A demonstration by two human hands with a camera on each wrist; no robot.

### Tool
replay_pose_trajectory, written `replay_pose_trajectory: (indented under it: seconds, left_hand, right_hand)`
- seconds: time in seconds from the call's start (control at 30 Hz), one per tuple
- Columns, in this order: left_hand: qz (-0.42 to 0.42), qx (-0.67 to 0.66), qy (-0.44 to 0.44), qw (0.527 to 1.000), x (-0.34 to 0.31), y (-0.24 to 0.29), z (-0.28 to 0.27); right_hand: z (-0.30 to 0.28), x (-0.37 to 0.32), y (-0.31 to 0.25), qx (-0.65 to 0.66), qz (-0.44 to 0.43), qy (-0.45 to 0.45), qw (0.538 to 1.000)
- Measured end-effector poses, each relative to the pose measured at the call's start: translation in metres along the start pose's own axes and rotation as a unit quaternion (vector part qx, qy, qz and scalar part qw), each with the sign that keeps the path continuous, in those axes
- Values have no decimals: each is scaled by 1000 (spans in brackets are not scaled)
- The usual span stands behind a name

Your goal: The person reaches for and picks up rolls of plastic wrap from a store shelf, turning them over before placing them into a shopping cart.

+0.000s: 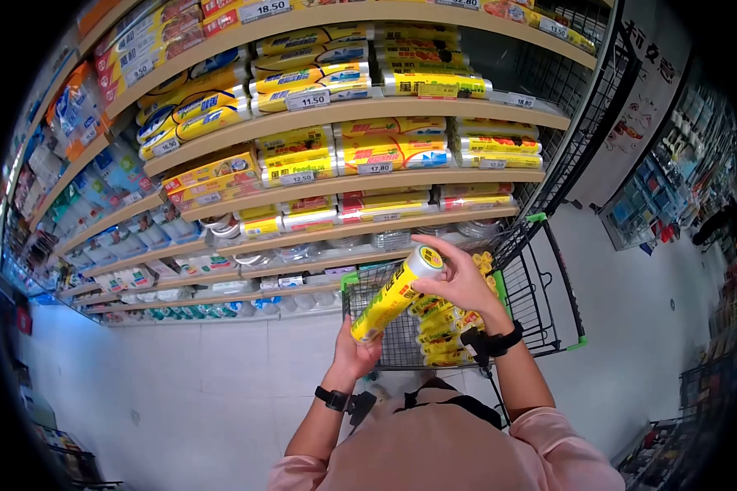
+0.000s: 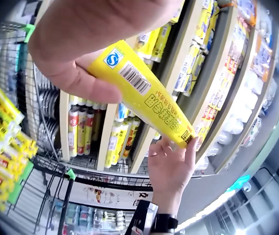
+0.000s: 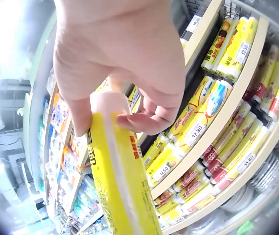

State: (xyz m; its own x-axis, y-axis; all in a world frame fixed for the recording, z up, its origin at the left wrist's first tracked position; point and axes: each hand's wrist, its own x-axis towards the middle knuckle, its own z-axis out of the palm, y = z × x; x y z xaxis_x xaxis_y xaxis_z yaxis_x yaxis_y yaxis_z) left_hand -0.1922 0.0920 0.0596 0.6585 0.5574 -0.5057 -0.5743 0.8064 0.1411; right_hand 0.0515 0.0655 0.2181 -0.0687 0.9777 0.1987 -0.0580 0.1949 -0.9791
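Observation:
A yellow roll of food bags (image 1: 391, 299), with a whitish end, is held at a slant in front of the body. My left hand (image 1: 356, 353) grips its lower end. At the upper end my right hand (image 1: 467, 286) holds it between thumb and fingers. A barcode and a blue mark show on the roll (image 2: 144, 90) in the left wrist view, close to the left hand (image 2: 80, 44). A pale seam runs along the roll (image 3: 122, 181) in the right wrist view, below the right hand (image 3: 120, 54).
A wire shopping cart (image 1: 549, 286) with green corners stands beyond the hands, carrying several yellow rolls (image 1: 446, 335). Curved shelves (image 1: 360, 184) of similar rolls and price tags rise behind it. Pale floor tiles (image 1: 221, 385) extend to the left. Another aisle display (image 1: 643, 204) stands at right.

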Motion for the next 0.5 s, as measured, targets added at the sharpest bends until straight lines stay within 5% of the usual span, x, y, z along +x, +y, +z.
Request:
replay_pose_trajectory:
  seconds: [0.07,0.1,0.2,0.33,0.37,0.47,0.5]
  left_hand:
    - [-43,27,33,998,9,-17,-25]
    - [-68,28,-54,996,7,-21,-30]
    - [-41,108,71,991,10,-39,-32]
    - [-20,37,126,991,20,-39,-40]
    - [-48,34,95,994,26,-32,-53]
    - [-18,83,192,978,29,-34,-39]
    - [-12,95,209,973,30,-37,-36]
  right_hand:
    - [-10,-1,4,-17,44,0,999]
    - [-15,-4,11,-17,45,19,999]
    - [-36,-15,26,-74,109,57,990]
    - [-87,-33,80,-193,178,81,961]
    - [-103,-40,105,-153,196,78,965]
    - [-126,-48,114,-158,333,112,923]
    - [-141,-56,138,-92,318,92,939]
